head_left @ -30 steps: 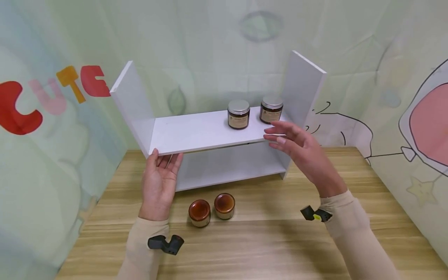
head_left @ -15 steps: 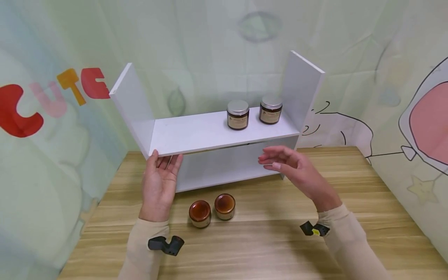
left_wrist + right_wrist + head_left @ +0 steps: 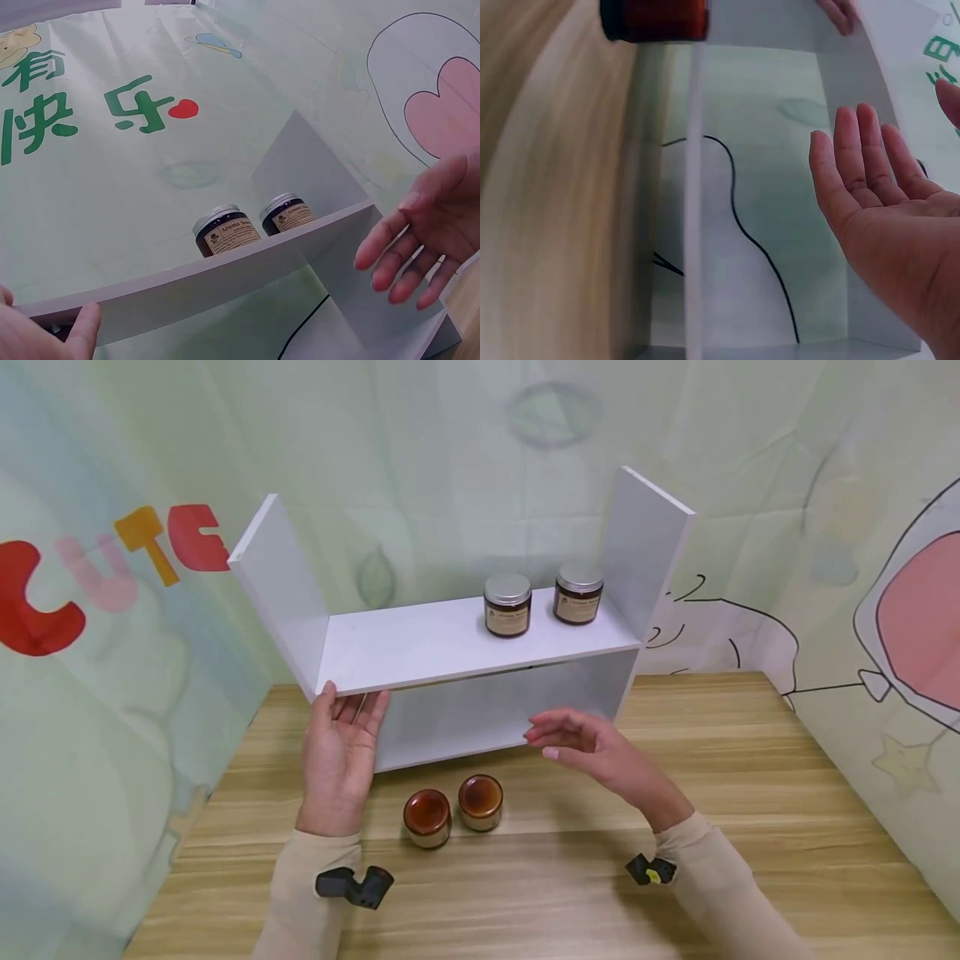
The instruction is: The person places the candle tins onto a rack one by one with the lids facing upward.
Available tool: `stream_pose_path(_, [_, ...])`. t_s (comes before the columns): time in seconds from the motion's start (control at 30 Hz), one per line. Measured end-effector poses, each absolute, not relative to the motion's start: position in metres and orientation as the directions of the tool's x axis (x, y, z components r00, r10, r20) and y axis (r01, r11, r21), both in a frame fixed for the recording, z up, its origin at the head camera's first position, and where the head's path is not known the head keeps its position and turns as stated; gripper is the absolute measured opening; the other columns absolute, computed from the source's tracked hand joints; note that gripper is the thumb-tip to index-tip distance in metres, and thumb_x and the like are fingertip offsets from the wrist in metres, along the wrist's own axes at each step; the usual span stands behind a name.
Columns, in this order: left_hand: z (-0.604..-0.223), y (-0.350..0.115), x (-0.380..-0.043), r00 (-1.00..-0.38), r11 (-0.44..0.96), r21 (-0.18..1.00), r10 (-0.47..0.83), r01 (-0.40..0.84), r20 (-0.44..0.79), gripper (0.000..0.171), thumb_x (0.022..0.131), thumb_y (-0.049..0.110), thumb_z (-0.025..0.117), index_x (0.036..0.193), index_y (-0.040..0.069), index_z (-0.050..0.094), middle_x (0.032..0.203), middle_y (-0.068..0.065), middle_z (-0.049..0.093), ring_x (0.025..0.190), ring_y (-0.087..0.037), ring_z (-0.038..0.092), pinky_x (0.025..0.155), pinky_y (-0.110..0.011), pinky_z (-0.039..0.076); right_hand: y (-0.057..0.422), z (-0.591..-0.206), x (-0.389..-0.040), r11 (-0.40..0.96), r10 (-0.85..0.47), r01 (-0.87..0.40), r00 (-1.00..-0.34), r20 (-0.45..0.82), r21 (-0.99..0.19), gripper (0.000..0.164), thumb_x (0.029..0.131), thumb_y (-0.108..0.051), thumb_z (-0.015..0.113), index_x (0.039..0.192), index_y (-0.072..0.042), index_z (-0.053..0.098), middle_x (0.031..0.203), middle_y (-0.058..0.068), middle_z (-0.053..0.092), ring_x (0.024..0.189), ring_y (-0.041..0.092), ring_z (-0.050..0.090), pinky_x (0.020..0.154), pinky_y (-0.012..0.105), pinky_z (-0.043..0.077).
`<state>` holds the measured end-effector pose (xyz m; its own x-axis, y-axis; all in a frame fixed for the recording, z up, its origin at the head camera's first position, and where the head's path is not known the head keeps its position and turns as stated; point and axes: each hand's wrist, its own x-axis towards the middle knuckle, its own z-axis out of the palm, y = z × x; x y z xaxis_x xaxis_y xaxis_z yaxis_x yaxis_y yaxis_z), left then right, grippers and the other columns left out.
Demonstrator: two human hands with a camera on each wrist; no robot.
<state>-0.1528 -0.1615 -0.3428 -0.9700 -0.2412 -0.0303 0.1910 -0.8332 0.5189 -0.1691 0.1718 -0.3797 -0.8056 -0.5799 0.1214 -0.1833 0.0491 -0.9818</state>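
A white two-tier shelf [image 3: 420, 639] stands on the table. My left hand [image 3: 341, 760] holds the front left corner of its upper board, thumb at the edge and fingers underneath. Two dark glass jars with silver lids and paper labels sit on that board: one jar [image 3: 507, 606] near the middle, another jar [image 3: 578, 595] by the right side panel. In front of the shelf, two amber jars, a left one [image 3: 427, 818] and a right one [image 3: 481, 802], rest on the table. My right hand [image 3: 592, 752] hovers before the lower board with loosely bent fingers, holding nothing.
The wood-grain table [image 3: 555, 893] extends around the shelf. A printed curtain [image 3: 435, 468] hangs close behind it and along both sides. The shelf's left panel [image 3: 277, 585] and right panel [image 3: 652, 543] rise above the upper board.
My right hand has come down and leftward from the right end of the upper board to the front of the lower board. My left hand keeps its hold, and the jars have stayed put.
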Motion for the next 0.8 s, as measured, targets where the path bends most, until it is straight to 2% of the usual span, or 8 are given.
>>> stream_pose_path(0.23, [-0.343, -0.162, -0.153, -0.97, -0.834, 0.519, -0.24, 0.19, -0.03, 0.04, 0.109, 0.028, 0.047, 0.142, 0.005, 0.04, 0.131, -0.01, 0.046, 0.122, -0.022, 0.05, 0.103, -0.031, 0.054, 0.151, -0.405, -0.17, 0.135, -0.605, -0.195, -0.792, 0.075, -0.971, 0.046, 0.098, -0.022, 0.069, 0.14, -0.008, 0.055, 0.133, 0.004, 0.064, 0.128, 0.039, 0.056, 0.102, 0.035, 0.054])
stream_pose_path(0.43, [-0.342, -0.162, -0.153, -0.97, -0.835, 0.517, -0.239, 0.187, -0.036, 0.04, 0.109, 0.027, 0.048, 0.142, 0.005, 0.04, 0.13, -0.01, 0.047, 0.121, -0.023, 0.051, 0.103, -0.031, 0.054, 0.137, -0.425, -0.172, 0.116, -0.637, -0.175, -0.768, 0.062, -0.978, 0.045, 0.096, -0.021, 0.072, 0.138, -0.013, 0.057, 0.142, 0.014, 0.057, 0.132, 0.04, 0.054, 0.105, 0.037, 0.053])
stream_pose_path(0.57, [-0.342, -0.162, -0.152, -0.971, -0.837, 0.516, -0.236, 0.185, -0.036, 0.04, 0.109, 0.027, 0.048, 0.141, 0.006, 0.04, 0.13, -0.01, 0.047, 0.121, -0.023, 0.051, 0.103, -0.031, 0.054, 0.132, -0.433, -0.174, 0.105, -0.642, -0.168, -0.765, 0.062, -0.98, 0.05, 0.095, -0.02, 0.074, 0.14, -0.012, 0.055, 0.147, 0.019, 0.052, 0.135, 0.038, 0.051, 0.111, 0.045, 0.048])
stream_pose_path(0.7, [-0.342, -0.162, -0.152, -0.971, -0.835, 0.519, -0.236, 0.186, -0.031, 0.04, 0.109, 0.027, 0.048, 0.142, 0.006, 0.039, 0.13, -0.01, 0.047, 0.122, -0.023, 0.05, 0.104, -0.031, 0.054, 0.127, -0.437, -0.175, 0.101, -0.646, -0.163, -0.761, 0.06, -0.981, 0.058, 0.092, -0.019, 0.077, 0.144, -0.012, 0.051, 0.151, 0.018, 0.048, 0.14, 0.038, 0.045, 0.117, 0.052, 0.039])
stream_pose_path(0.8, [-0.342, -0.162, -0.152, -0.972, -0.835, 0.517, -0.235, 0.187, -0.029, 0.04, 0.109, 0.027, 0.048, 0.142, 0.006, 0.039, 0.13, -0.01, 0.047, 0.123, -0.023, 0.05, 0.104, -0.031, 0.054, 0.123, -0.44, -0.176, 0.141, -0.653, -0.178, -0.756, 0.043, -0.974, 0.065, 0.089, -0.022, 0.079, 0.147, -0.015, 0.048, 0.154, 0.013, 0.046, 0.143, 0.034, 0.043, 0.119, 0.053, 0.035])
